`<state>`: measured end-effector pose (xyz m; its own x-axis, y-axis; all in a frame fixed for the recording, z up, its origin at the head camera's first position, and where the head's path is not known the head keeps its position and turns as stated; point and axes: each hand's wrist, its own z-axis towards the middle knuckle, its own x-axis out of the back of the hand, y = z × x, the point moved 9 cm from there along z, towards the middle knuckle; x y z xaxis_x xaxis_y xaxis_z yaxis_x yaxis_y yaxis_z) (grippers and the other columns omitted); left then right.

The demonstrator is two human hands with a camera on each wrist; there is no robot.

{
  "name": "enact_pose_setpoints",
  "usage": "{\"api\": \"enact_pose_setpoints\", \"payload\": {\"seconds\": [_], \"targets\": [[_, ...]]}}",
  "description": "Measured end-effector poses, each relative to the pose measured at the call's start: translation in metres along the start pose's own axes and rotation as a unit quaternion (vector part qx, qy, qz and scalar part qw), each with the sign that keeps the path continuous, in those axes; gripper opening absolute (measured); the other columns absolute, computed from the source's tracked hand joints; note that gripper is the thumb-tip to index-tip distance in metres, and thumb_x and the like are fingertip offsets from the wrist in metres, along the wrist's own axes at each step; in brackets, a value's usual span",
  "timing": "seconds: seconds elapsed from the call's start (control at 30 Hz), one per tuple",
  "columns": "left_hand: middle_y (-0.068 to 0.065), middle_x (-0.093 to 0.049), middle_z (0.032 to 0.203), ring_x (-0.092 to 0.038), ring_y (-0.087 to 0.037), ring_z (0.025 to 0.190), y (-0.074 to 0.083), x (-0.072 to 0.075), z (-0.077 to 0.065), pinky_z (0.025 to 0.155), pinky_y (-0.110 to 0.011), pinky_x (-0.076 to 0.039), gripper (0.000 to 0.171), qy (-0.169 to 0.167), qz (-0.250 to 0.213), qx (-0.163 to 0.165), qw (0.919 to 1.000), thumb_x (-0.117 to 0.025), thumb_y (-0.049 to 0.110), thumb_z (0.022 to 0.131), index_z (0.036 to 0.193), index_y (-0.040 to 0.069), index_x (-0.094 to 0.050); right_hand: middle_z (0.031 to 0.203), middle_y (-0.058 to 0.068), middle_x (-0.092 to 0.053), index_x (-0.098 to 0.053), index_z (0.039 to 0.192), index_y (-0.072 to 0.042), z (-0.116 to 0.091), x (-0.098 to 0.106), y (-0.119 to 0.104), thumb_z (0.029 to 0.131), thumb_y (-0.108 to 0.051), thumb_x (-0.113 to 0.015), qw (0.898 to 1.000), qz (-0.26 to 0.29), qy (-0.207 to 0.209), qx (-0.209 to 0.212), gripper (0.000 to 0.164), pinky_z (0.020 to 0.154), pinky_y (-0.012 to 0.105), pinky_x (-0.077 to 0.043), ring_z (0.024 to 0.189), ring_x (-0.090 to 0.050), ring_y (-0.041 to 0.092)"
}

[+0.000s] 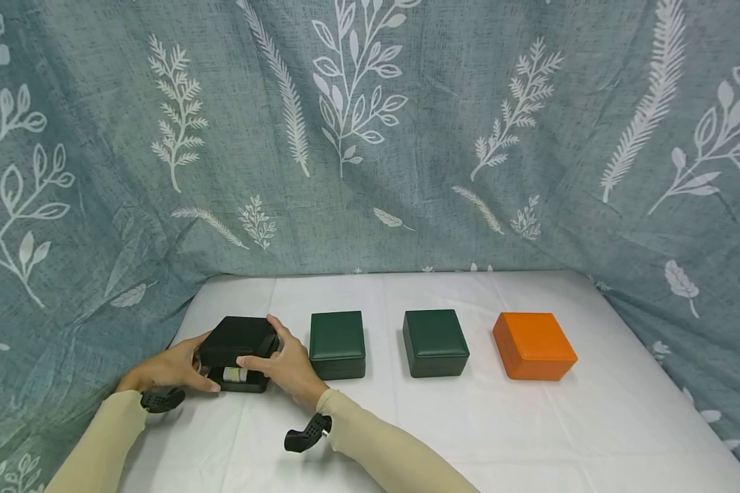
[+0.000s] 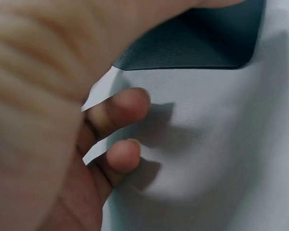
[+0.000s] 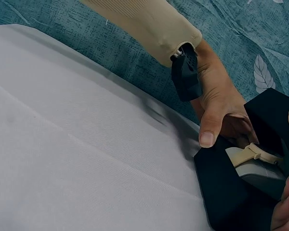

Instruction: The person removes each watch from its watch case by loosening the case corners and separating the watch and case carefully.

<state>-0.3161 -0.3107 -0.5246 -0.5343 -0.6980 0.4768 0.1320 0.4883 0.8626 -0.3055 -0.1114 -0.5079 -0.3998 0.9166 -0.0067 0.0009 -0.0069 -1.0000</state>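
Note:
A black watch box (image 1: 237,340) stands at the left of the table with its lid partly raised. In the right wrist view, a watch (image 3: 249,154) with a cream strap sits round a pale cushion (image 3: 260,169) inside. At the box's left side my left hand (image 1: 171,363) grips the base, its thumb along the front corner. My right hand (image 1: 291,364) holds the lid from the right, thumb at its front edge and a finger near the back corner. Two loosely bent fingers (image 2: 127,106) of the left hand show below the box in the left wrist view.
Right of the black box, two green boxes (image 1: 337,342) (image 1: 435,342) and an orange box (image 1: 533,344) stand in a row, all closed. White cloth (image 1: 469,424) covers the table. A patterned blue-green curtain (image 1: 370,205) hangs behind and at both sides.

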Motion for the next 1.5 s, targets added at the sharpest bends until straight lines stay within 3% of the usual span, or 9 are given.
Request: {"api": "enact_pose_setpoints", "payload": {"seconds": [0.3,0.4,0.5,0.67,1.03,1.17,1.27,1.37,1.5], "targets": [[-0.014,-0.058,0.096,-0.056,-0.025,0.085,0.0,0.002,-0.001,0.07,-0.035,-0.051,0.079,0.012,0.011,0.007,0.9999,-0.093,0.012,0.076,0.136,-0.008,-0.045,0.057,-0.004,-0.042,-0.033,0.159,-0.041,0.001,0.001,-0.001,0.084,-0.041,-0.086,1.0,-0.006,0.017,-0.007,0.092,0.065,0.03,-0.051,0.057,-0.048,0.01],[-0.019,-0.06,0.121,-0.058,-0.031,0.109,-0.001,0.004,-0.002,0.086,-0.038,-0.052,0.09,0.023,0.023,0.02,0.9993,-0.095,0.016,0.074,0.143,-0.01,-0.042,0.056,-0.005,-0.042,-0.033,0.159,-0.042,0.002,0.001,0.0,0.084,-0.044,-0.085,1.0,-0.008,0.022,-0.011,0.09,0.069,0.036,-0.054,0.056,-0.048,0.011],[-0.026,-0.05,0.145,-0.048,-0.042,0.131,-0.003,0.004,-0.003,0.102,-0.049,-0.046,0.106,0.031,0.029,0.031,0.9986,-0.096,0.019,0.073,0.153,-0.011,-0.032,0.056,-0.006,-0.042,-0.032,0.16,-0.041,0.002,0.002,0.0,0.085,-0.046,-0.083,1.0,-0.006,0.023,-0.015,0.091,0.071,0.038,-0.055,0.057,-0.049,0.012],[-0.033,-0.034,0.156,-0.033,-0.052,0.143,-0.003,0.002,-0.003,0.109,-0.064,-0.035,0.115,0.03,0.033,0.032,0.9985,-0.095,0.022,0.074,0.157,-0.012,-0.022,0.055,-0.005,-0.044,-0.027,0.163,-0.034,0.003,0.003,0.001,0.086,-0.048,-0.082,0.999,-0.001,0.03,-0.016,0.096,0.067,0.036,-0.053,0.06,-0.053,0.018],[-0.026,-0.05,0.143,-0.048,-0.041,0.129,-0.003,0.002,-0.003,0.101,-0.052,-0.045,0.101,0.032,0.025,0.023,0.9989,-0.095,0.017,0.074,0.151,-0.01,-0.036,0.059,-0.002,-0.051,-0.026,0.165,-0.025,0.007,0.003,0.003,0.086,-0.051,-0.081,0.998,-0.002,0.044,-0.034,0.1,0.067,0.031,-0.05,0.061,-0.054,0.016],[-0.029,-0.04,0.153,-0.037,-0.049,0.14,-0.003,0.0,-0.004,0.109,-0.062,-0.036,0.113,0.033,0.022,0.017,0.9991,-0.096,0.018,0.073,0.157,-0.009,-0.025,0.105,-0.004,-0.063,-0.029,0.164,-0.023,0.008,0.004,0.003,0.085,-0.052,-0.081,0.997,-0.007,0.065,-0.042,0.099,0.064,0.03,-0.048,0.063,-0.054,0.014],[-0.03,-0.039,0.153,-0.037,-0.049,0.14,-0.004,-0.001,-0.004,0.109,-0.063,-0.033,0.116,0.036,0.017,0.022,0.999,-0.096,0.018,0.072,0.158,-0.008,-0.022,0.139,-0.003,-0.052,-0.03,0.163,-0.021,0.008,0.005,0.002,0.085,-0.052,-0.081,0.996,-0.009,0.076,-0.047,0.099,0.065,0.031,-0.048,0.067,-0.056,0.015],[-0.026,-0.048,0.146,-0.048,-0.042,0.131,-0.004,0.0,-0.004,0.105,-0.056,-0.041,0.113,0.038,0.021,0.027,0.9987,-0.096,0.017,0.072,0.157,-0.007,-0.025,0.143,0.005,-0.051,-0.03,0.163,-0.02,0.01,0.006,0.0,0.085,-0.053,-0.081,0.995,-0.007,0.079,-0.052,0.099,0.069,0.033,-0.052,0.075,-0.061,0.017],[-0.02,-0.059,0.116,-0.056,-0.031,0.102,-0.003,0.003,-0.003,0.085,-0.043,-0.049,0.101,0.039,0.031,0.028,0.9984,-0.095,0.015,0.072,0.149,-0.008,-0.034,0.142,0.006,-0.052,-0.033,0.163,-0.02,0.013,0.007,-0.001,0.084,-0.055,-0.081,0.995,-0.001,0.082,-0.058,0.099,0.078,0.037,-0.056,0.087,-0.065,0.019]]}}
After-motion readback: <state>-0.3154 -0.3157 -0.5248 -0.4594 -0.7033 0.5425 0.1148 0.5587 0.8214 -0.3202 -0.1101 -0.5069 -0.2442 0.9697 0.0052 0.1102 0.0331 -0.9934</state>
